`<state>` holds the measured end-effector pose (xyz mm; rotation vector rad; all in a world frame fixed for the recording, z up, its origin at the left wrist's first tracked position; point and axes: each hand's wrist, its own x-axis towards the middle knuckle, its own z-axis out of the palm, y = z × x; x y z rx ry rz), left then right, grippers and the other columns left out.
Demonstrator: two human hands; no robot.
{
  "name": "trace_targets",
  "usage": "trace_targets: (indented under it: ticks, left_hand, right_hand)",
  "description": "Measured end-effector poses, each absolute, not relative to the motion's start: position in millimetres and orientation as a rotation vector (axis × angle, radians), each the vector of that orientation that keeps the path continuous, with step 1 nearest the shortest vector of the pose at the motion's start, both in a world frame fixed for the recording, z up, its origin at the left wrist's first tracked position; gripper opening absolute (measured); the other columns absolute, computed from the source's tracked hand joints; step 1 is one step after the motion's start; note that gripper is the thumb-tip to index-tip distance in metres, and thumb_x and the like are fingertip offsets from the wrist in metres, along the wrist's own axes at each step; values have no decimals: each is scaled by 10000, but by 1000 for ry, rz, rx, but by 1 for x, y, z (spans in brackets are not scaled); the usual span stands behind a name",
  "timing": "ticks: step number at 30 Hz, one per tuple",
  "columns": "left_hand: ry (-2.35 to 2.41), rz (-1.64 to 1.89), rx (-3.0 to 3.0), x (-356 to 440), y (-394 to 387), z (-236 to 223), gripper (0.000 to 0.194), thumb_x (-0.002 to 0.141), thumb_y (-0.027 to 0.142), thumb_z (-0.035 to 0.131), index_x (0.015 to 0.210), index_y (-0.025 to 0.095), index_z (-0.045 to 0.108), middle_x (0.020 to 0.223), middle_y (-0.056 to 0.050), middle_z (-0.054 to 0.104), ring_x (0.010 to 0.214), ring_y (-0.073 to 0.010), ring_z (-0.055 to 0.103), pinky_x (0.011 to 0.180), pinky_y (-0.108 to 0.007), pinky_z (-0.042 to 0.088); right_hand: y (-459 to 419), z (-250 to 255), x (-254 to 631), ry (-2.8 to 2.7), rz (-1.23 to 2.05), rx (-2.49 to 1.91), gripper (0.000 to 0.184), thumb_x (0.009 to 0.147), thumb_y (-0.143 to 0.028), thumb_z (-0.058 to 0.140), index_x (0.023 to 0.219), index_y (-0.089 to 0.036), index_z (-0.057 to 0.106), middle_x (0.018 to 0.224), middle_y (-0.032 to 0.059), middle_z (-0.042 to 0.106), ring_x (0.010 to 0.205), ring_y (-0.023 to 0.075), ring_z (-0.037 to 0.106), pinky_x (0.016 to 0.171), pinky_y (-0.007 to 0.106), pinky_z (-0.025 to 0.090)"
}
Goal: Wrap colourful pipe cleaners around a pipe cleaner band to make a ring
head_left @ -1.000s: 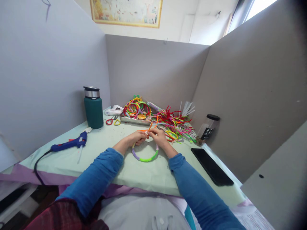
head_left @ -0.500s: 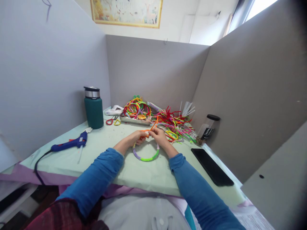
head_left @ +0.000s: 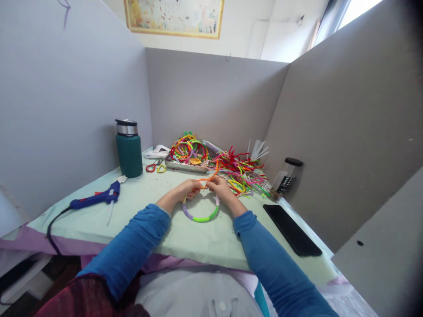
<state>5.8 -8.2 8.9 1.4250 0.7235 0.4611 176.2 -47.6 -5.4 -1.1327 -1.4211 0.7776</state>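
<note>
A ring wrapped in coloured pipe cleaner (head_left: 204,219), with purple, green and pale pink stretches, hangs or rests below my two hands. At its far left side my left hand (head_left: 188,189) is closed around the ring where orange shows. An orange pipe cleaner (head_left: 213,173) runs between the hands, with its free end sticking up past the fingers. My right hand (head_left: 219,186) pinches this orange strand at the ring's far side. The fingers hide the exact spot where strand and ring meet.
Left stand a green bottle (head_left: 128,152) and a blue glue gun (head_left: 95,197) with its cord. Behind my hands are a metal tray (head_left: 187,167) of coloured rings and a heap of pipe cleaners (head_left: 243,165). A black phone (head_left: 292,230) and a clear jar (head_left: 287,177) lie right.
My right hand has shifted slightly to the right, and the orange strand between the hands shows a little more. The ring and my left hand stay almost in place.
</note>
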Motion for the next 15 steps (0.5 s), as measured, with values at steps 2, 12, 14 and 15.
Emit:
trace_targets:
  ticks: [2, 12, 14, 15]
  left_hand:
    - [721, 469, 1441, 6, -8, 8, 120, 717, 231, 535, 705, 181, 426, 486, 72, 351, 319, -31, 202, 333, -182, 102]
    - [739, 490, 1458, 6, -15, 14, 80, 724, 203, 539, 736, 178, 464, 470, 76, 349, 307, -33, 208, 335, -187, 98]
    - [734, 502, 1461, 6, -16, 14, 90, 726, 204, 553, 772, 180, 479, 470, 82, 348, 308, -33, 208, 339, -185, 97]
    - [731, 505, 1464, 6, -16, 14, 98, 727, 208, 561, 779, 181, 482, 472, 82, 351, 309, -32, 209, 340, -184, 98]
  right_hand:
    - [-48, -5, 177, -1399, 814, -1137, 191, 626, -312, 646, 728, -160, 592, 642, -6, 595, 557, 108, 508, 552, 239, 404]
    - [-51, -4, 176, -1361, 924, -1135, 189, 606, -282, 673, 738, -149, 645, 691, 9, 643, 536, 91, 498, 529, 224, 395]
    - [-51, -4, 176, -1360, 939, -1140, 175, 607, -276, 667, 719, -143, 641, 671, 11, 639, 509, 83, 481, 502, 217, 373]
    - [-51, -4, 176, -1356, 945, -1144, 170, 608, -273, 662, 713, -141, 638, 661, 11, 635, 497, 80, 474, 490, 215, 362]
